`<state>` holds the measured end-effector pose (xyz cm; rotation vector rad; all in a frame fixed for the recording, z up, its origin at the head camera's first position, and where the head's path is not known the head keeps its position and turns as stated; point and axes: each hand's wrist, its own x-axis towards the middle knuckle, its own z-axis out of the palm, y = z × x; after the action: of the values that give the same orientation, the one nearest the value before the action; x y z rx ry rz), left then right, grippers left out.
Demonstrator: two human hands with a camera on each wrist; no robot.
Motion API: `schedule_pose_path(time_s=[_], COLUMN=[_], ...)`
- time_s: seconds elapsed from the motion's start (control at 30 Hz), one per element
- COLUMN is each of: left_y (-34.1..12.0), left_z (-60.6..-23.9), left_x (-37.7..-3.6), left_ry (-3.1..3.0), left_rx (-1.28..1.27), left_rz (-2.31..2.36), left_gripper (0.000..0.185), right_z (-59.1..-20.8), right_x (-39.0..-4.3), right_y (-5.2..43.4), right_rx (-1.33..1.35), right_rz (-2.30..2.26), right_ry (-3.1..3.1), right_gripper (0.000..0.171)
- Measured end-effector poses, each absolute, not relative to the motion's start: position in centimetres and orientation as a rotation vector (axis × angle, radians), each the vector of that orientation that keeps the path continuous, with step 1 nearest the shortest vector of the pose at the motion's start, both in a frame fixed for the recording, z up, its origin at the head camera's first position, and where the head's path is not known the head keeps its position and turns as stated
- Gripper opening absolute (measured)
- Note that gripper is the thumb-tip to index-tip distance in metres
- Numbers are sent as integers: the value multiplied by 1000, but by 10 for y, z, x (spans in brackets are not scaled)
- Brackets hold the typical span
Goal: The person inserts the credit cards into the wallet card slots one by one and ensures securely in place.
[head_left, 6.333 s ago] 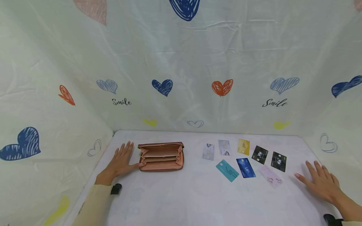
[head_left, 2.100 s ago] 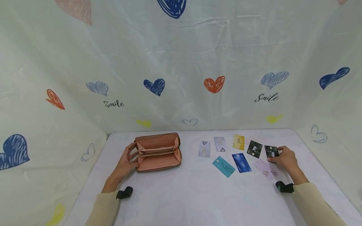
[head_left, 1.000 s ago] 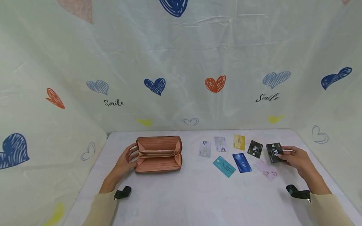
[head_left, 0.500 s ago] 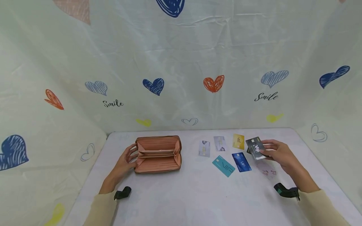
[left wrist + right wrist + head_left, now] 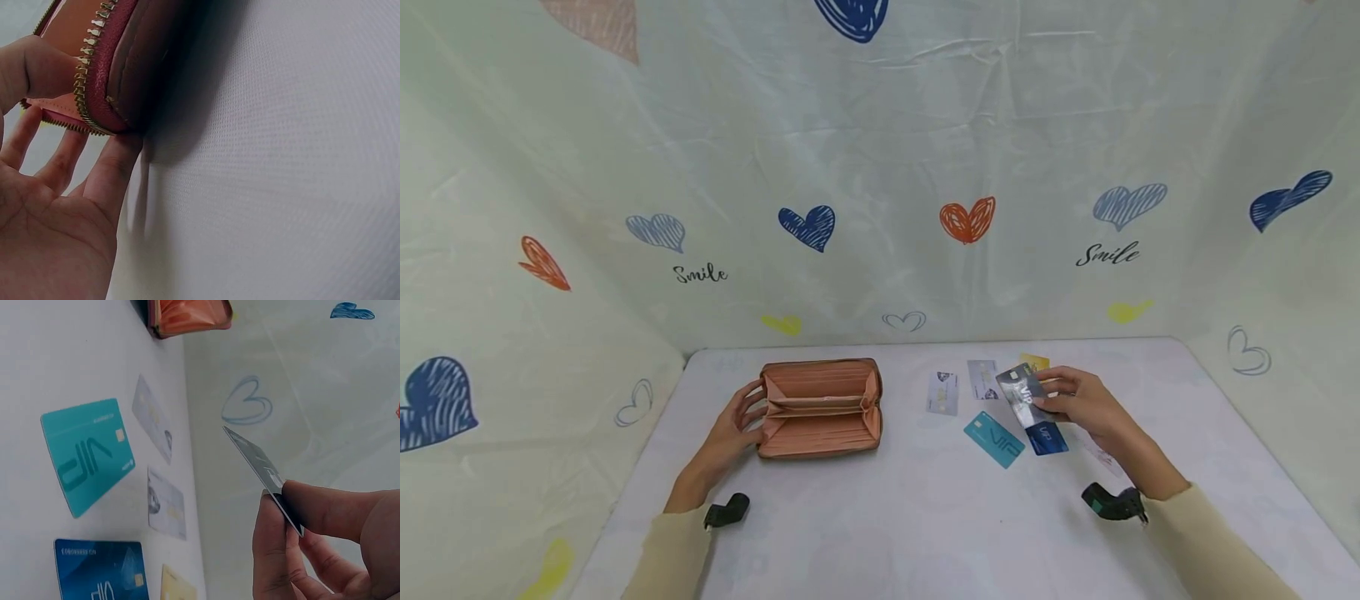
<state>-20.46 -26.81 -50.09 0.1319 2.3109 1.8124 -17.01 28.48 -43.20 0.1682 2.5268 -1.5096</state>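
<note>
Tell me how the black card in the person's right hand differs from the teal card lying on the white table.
The black VIP card is pinched in the right hand and held above the table, tilted; the teal VIP card lies flat on the white table, untouched. The black one is dark with a glossy glare; the teal one is bright. Both are thin rectangular cards marked VIP.

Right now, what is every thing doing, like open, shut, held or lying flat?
Pink zip wallet: open, lying on the table.
Left hand: fingers curled on the wallet's end.
Right hand: pinching a card.
Black VIP card: held above the table, tilted.
Teal VIP card: lying flat.
Blue VIP card: flat, partly hidden.
</note>
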Motion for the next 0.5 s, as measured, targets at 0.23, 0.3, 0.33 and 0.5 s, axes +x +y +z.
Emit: schedule_pose_path(time_s=[0.23,0.3,0.33,0.5], left_y=[-267,-266,-266,-263], left_z=[-502,-501,-501,-499], left_x=[-206,-205,-205,-204], left_ry=[2304,2308,2309,2297], left_rx=[105,107,109,116], left_rz=[1818,1815,1813,1800], left_gripper=[96,96,96,95], right_z=[-428,-427,-426,-426], right_x=[-176,-177,-178,-182], right_y=[260,253,250,237], right_rx=[98,86,78,34], right_rz=[-1541,-1553,-1563,-1584], right_ry=[2504,2487,2474,2446], right_gripper=[47,45,44,44])
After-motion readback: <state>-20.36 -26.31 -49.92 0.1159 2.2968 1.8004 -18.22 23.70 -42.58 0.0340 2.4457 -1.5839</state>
